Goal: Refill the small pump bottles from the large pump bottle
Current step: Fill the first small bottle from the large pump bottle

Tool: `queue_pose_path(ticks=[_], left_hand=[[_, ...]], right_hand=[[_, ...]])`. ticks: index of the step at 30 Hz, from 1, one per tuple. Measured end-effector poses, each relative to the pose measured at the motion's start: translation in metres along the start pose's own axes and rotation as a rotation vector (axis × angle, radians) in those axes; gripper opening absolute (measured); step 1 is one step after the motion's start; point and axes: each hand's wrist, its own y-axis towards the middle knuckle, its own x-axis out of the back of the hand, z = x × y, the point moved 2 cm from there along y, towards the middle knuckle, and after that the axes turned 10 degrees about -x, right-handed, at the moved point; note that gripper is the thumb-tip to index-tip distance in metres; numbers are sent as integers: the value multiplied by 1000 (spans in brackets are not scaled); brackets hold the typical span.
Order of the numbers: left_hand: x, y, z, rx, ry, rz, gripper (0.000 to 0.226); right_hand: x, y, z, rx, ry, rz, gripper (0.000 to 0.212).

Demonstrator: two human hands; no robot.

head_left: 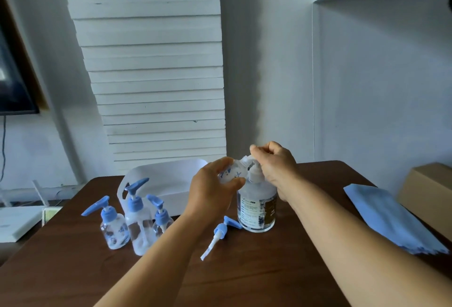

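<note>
Mid-table: left hand (215, 184) grasping uncapped small bottle (232, 173) at large pump bottle (256, 206) spout, right hand (274, 162) clenched round pump head; removed pump (220, 233) alongside; three capped bottles (137, 221) near left edge, seemingly unfilled.

head view | worn at head height, facing forward and slightly down | close over brown table (244, 277) | far wall (269, 62) fills upper frame | single view

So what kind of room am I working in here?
Probably a home room or small office, not a lab: a brown wooden table, a wall-mounted screen at left, and a cardboard box at right.
</note>
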Motion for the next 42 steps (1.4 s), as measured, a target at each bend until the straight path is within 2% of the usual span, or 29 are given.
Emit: queue_pose_path(ticks=[10,16,26,33,42], left_hand=[[-5,-3,7,6,4,-21,34],[-4,0,2,52,-91,-72,45],[-15,-9,5,132,-290,-123,45],[-19,-10,7,151,-357,-158,41],[-17,-11,-3,182,-375,-174,45]], right_hand=[[-1,-6,-5,3,32,-17,33],[6,-3,8,3,34,19,32],[5,-6,5,-6,109,114,30],[-1,-7,-4,-23,215,139,26],[5,-6,5,-22,185,138,28]])
